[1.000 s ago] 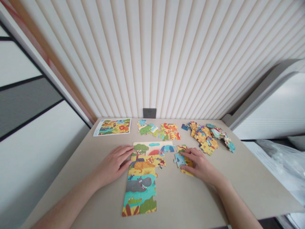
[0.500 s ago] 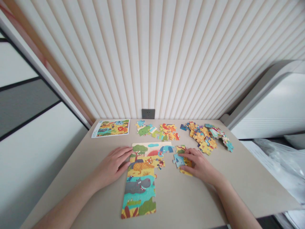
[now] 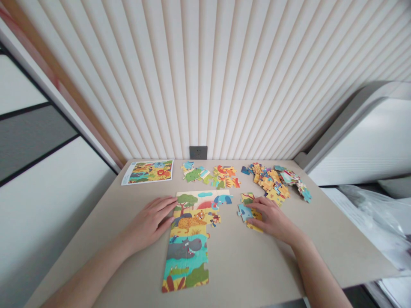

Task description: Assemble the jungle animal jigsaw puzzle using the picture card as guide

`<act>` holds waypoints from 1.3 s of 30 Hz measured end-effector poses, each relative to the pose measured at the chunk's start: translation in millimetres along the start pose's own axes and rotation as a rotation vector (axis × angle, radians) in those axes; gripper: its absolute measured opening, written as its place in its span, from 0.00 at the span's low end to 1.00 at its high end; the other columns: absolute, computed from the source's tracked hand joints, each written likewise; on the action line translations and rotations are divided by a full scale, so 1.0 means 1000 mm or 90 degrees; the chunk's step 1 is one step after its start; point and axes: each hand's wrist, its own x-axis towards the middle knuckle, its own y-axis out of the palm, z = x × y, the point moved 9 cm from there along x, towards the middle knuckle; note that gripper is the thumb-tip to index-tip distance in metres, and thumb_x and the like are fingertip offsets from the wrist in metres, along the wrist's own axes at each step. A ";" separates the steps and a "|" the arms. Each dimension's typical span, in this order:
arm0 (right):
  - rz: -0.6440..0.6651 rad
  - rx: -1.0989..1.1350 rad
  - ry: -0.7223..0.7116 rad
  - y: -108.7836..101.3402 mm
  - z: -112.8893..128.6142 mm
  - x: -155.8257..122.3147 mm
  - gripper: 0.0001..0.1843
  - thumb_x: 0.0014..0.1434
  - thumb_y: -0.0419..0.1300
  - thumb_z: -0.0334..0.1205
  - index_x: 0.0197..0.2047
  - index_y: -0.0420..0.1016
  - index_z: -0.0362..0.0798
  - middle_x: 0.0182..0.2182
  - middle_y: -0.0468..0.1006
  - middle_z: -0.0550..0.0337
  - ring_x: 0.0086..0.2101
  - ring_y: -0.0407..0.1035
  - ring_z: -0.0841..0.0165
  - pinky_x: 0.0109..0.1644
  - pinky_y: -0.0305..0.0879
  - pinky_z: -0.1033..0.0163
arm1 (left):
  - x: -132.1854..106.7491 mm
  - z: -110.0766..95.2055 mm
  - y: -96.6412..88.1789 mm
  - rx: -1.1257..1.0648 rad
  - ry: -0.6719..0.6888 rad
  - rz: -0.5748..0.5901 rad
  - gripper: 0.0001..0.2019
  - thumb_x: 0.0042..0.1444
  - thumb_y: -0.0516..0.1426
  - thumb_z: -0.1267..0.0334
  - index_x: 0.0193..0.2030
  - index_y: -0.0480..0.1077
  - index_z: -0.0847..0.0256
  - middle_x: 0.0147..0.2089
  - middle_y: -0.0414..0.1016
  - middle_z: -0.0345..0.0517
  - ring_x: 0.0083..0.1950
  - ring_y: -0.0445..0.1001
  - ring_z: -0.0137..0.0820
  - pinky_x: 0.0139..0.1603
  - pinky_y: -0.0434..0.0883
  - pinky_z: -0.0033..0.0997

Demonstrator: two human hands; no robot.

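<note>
Two hands open, nothing clamped: our left hand [image 3: 149,224] rests at jigsaw puzzle [image 3: 188,244] edge; our right hand [image 3: 274,220] lies flat, steadying loose pieces [image 3: 244,212] center right.

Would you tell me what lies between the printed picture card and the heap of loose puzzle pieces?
The head view shows a small cluster of multicoloured cardboard jigsaw pieces between the white-edged card and the yellow heap.

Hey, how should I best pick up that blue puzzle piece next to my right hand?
Grip the blue puzzle piece by two opposite edges, coming from above on the side of your right hand, which is right beside it. It lies flat and thin on the table, so a top-down pinch, perhaps at the tab on its left, looks easiest.
</note>
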 end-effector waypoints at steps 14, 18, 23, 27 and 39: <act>-0.042 -0.049 -0.019 -0.008 0.014 0.000 0.26 0.63 0.66 0.57 0.61 0.76 0.58 0.56 0.77 0.49 0.55 0.72 0.51 0.62 0.66 0.43 | 0.001 -0.001 -0.002 -0.004 0.002 0.002 0.23 0.72 0.53 0.53 0.70 0.67 0.53 0.71 0.68 0.48 0.71 0.67 0.45 0.72 0.66 0.51; -0.039 -0.060 -0.015 -0.006 0.013 -0.001 0.29 0.63 0.65 0.57 0.63 0.74 0.57 0.59 0.76 0.49 0.57 0.71 0.50 0.63 0.65 0.42 | 0.000 0.000 -0.001 -0.009 -0.003 0.004 0.23 0.71 0.53 0.52 0.70 0.67 0.53 0.72 0.68 0.48 0.71 0.66 0.45 0.72 0.65 0.51; -0.037 -0.071 -0.019 -0.002 0.011 -0.001 0.30 0.63 0.65 0.57 0.64 0.73 0.56 0.59 0.76 0.49 0.57 0.70 0.50 0.64 0.64 0.41 | 0.000 0.000 0.000 -0.001 -0.003 0.010 0.24 0.72 0.53 0.53 0.71 0.66 0.53 0.72 0.66 0.47 0.72 0.65 0.44 0.73 0.64 0.51; -0.033 -0.070 -0.024 0.000 0.010 -0.001 0.29 0.64 0.65 0.57 0.65 0.74 0.57 0.59 0.76 0.49 0.57 0.70 0.49 0.64 0.63 0.40 | 0.000 -0.001 0.000 -0.001 -0.004 0.015 0.24 0.72 0.53 0.53 0.71 0.66 0.53 0.72 0.67 0.47 0.72 0.65 0.44 0.74 0.64 0.52; -0.036 -0.057 -0.008 -0.001 0.019 0.002 0.31 0.62 0.65 0.59 0.64 0.74 0.55 0.58 0.74 0.46 0.56 0.69 0.49 0.61 0.66 0.42 | 0.000 0.001 -0.001 -0.015 0.002 -0.005 0.24 0.72 0.52 0.51 0.71 0.67 0.51 0.72 0.67 0.48 0.71 0.67 0.46 0.73 0.65 0.52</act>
